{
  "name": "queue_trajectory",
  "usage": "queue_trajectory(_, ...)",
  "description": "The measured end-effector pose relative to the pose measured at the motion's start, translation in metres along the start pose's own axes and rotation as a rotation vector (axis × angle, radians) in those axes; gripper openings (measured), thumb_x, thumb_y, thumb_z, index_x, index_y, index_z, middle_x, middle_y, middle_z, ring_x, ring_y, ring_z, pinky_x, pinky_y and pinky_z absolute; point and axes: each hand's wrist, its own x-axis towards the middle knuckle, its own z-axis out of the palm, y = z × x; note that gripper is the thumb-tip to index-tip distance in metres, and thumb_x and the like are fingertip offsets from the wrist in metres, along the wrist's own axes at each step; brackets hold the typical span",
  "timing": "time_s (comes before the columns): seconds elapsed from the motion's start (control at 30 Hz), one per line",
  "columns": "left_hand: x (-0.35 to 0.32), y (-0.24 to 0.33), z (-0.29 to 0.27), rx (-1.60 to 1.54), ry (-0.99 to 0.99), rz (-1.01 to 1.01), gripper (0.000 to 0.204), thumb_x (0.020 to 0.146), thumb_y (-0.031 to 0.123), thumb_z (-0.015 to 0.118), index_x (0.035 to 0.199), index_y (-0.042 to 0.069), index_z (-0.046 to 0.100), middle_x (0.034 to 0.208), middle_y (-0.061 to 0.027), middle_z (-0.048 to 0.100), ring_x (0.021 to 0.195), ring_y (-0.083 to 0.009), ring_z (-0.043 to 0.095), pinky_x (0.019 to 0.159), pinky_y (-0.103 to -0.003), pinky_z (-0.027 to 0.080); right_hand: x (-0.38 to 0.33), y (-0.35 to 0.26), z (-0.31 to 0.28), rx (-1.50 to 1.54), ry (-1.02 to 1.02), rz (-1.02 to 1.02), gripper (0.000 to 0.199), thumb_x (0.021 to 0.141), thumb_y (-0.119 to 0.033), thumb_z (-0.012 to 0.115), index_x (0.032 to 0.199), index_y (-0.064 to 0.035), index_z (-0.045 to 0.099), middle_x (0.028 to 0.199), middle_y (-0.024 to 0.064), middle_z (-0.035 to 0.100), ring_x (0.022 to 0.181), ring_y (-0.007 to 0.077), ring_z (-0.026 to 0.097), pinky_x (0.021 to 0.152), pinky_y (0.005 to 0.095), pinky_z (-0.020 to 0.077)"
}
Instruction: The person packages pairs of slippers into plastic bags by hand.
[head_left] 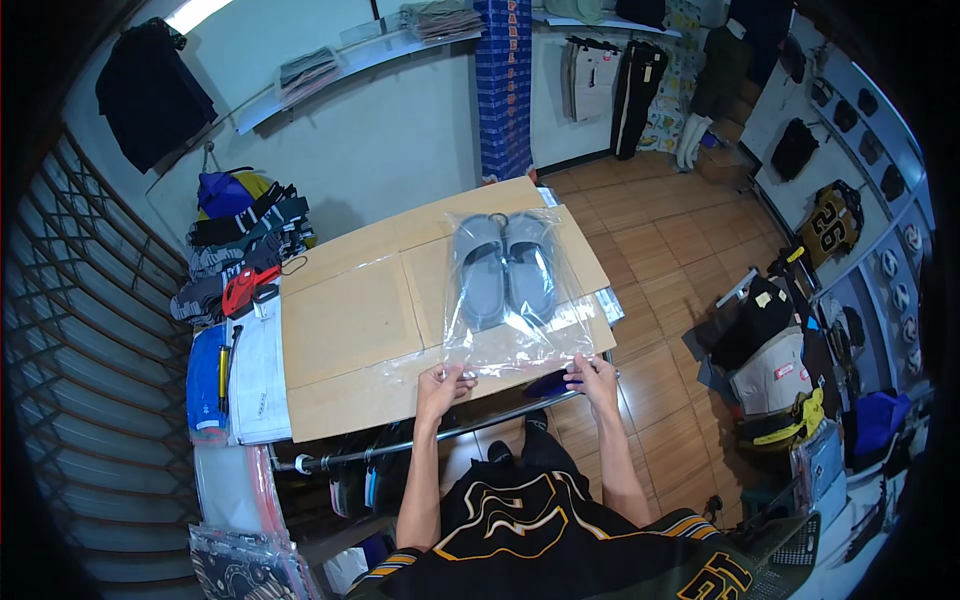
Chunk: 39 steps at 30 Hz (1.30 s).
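Note:
A pair of grey slide sandals (484, 285) lies side by side inside a clear plastic bag (520, 345) on a flattened cardboard sheet (345, 310). My left hand (443, 386) pinches the near left corner of the bag, at the cardboard's front edge. At the near right corner, my right hand (594, 382) has its fingers closed on the same bag. Between my hands the bag's near edge is stretched out. The sandals' straps point away from me.
Left of the cardboard are stacked folded clothes (255, 235), a red tool-like item (248, 290) and blue packaged goods (208, 375). A metal rail (400, 447) with hangers runs below the front edge. Clothing racks (770, 370) stand on the right, beyond the tiled floor (650, 260).

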Motion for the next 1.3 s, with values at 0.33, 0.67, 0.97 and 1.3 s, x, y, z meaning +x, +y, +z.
queue_trajectory(0.33, 0.001, -0.008, 0.004, -0.131, 0.028, 0.037, 0.022, 0.098, 0.017, 0.059, 0.098, -0.004, 0.065, 0.088, -0.0130, 0.072, 0.076, -0.0173, 0.072, 0.062, -0.023, 0.056, 0.003, 0.006, 0.003, 0.060, -0.027, 0.012, 0.030, 0.095, -0.027, 0.064, 0.101, 0.0025, 0.063, 0.087, 0.0111, 0.067, 0.073, 0.0193, 0.069, 0.059, 0.0286, 0.0559)
queue_trajectory(0.67, -0.001, -0.011, 0.019, -0.224, 0.054, 0.017, 0.023, 0.098, 0.024, 0.061, 0.095, 0.001, 0.064, 0.082, -0.0108, 0.071, 0.065, -0.0106, 0.064, 0.057, -0.021, 0.051, -0.001, 0.007, 0.016, 0.063, -0.023, -0.008, 0.029, 0.096, -0.024, 0.063, 0.101, 0.0044, 0.062, 0.085, 0.0112, 0.066, 0.072, 0.0178, 0.069, 0.058, 0.0266, 0.0564)
queue_trajectory(0.97, -0.009, 0.003, 0.031, -0.273, 0.072, -0.042, 0.026, 0.098, 0.025, 0.061, 0.099, -0.001, 0.063, 0.082, -0.0110, 0.069, 0.068, -0.0127, 0.065, 0.060, -0.023, 0.054, -0.005, 0.002, 0.023, 0.113, -0.019, 0.049, 0.030, 0.097, -0.025, 0.061, 0.101, 0.0048, 0.062, 0.086, 0.0116, 0.067, 0.070, 0.0164, 0.068, 0.058, 0.0265, 0.0562)
queue_trajectory(1.3, 0.002, -0.015, 0.030, -0.125, 0.032, 0.019, 0.027, 0.097, 0.023, 0.063, 0.099, -0.004, 0.063, 0.083, -0.0118, 0.069, 0.067, -0.0135, 0.066, 0.060, -0.025, 0.055, -0.002, 0.014, 0.029, 0.047, -0.056, -0.033, 0.030, 0.096, -0.027, 0.063, 0.099, 0.0029, 0.062, 0.083, 0.0102, 0.066, 0.072, 0.0173, 0.068, 0.059, 0.0277, 0.0563)
